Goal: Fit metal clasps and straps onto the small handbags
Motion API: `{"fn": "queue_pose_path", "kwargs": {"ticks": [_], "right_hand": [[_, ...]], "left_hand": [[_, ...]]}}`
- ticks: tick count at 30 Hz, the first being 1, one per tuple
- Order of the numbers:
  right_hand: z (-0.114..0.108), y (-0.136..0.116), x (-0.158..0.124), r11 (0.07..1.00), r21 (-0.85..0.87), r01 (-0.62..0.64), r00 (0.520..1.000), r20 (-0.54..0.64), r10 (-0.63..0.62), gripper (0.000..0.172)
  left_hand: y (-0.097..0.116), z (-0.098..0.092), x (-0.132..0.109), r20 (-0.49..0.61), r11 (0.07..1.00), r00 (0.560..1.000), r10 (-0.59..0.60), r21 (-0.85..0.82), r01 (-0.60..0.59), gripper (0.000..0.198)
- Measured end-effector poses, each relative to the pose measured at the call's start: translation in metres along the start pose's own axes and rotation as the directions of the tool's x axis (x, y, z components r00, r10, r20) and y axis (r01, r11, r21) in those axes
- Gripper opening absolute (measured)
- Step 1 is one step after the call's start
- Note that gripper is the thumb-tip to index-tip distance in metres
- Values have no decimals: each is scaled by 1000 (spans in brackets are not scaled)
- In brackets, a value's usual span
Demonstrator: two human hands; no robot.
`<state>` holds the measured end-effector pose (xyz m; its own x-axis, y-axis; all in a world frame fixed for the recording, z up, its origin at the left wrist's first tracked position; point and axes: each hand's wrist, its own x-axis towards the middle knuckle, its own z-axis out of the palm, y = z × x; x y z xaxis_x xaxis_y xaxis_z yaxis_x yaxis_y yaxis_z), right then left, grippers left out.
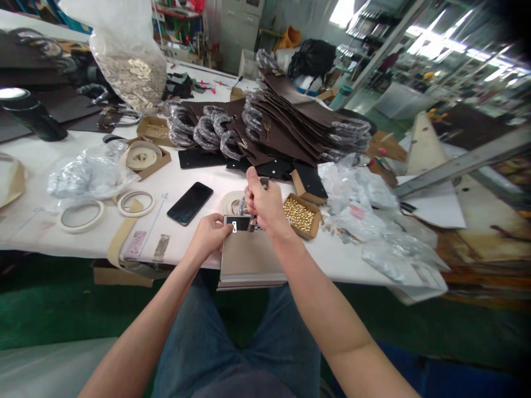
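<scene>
A flat taupe panel [251, 257], with a dark strip along its far edge, lies at the table's front edge and overhangs it. My left hand [212, 236] pinches its far left corner, thumb on top beside a small white-outlined fitting [234, 227]. Over the dark strip, my right hand [265, 203] is closed around an upright hand tool [251, 223]. The tool's metal lower end meets the strip; the fist hides most of it, so its kind is unclear. Just behind the panel sits a tape roll [232, 203], partly covered by my right hand.
An open box of small gold pieces [299, 215] is right of my right hand. A black phone [190, 203] lies to the left, near tape rolls [136, 203]. Behind are stacked dark brown panels [290, 119] with wrapped handles. Crumpled plastic bags [365, 204] cover the right side.
</scene>
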<state>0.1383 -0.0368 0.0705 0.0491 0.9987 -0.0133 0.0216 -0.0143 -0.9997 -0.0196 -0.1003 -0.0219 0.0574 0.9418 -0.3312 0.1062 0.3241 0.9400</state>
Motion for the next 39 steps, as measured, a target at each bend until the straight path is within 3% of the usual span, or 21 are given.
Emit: {"fn": "queue_pose_path", "kwargs": {"ticks": [2,5,10,14,19,22,26,32,35,39], "right_hand": [[18,12,18,981,127,-146,989,22,145,75],[32,26,37,958,166,-235,972,17,235,74],[40,29,52,957,113,-266,962,-33,271,68],[47,31,63,955,101,-280,957,-50,286,63],[52,36,65,947,84,-310,950,-12,312,65],[53,35,57,965,69,-255,967,0,256,68],[53,34,38,997,39,-74,997,-14,74,67],[45,36,-4,994,-19,112,992,-60,-113,68],[40,32,-15,988,-45,146,983,-110,-150,69],[36,23,-4,990,-37,136,975,-171,-140,68]], "left_hand": [[-1,1,2,3,1000,1000,-4,-20,4,24],[-1,1,3,-18,1000,1000,-4,19,5,21],[0,3,4,-84,996,996,35,90,-28,16],[-3,5,2,-181,991,979,95,110,-76,23],[-10,7,0,-179,994,979,98,63,-88,21],[-14,11,-1,-188,994,977,104,38,-99,20],[-17,17,-3,-228,990,964,140,57,-130,19],[-12,16,-3,-222,984,961,163,102,-143,14],[-9,14,-3,-207,985,966,157,102,-139,14],[-8,15,-4,-188,980,966,180,123,-158,15]]}}
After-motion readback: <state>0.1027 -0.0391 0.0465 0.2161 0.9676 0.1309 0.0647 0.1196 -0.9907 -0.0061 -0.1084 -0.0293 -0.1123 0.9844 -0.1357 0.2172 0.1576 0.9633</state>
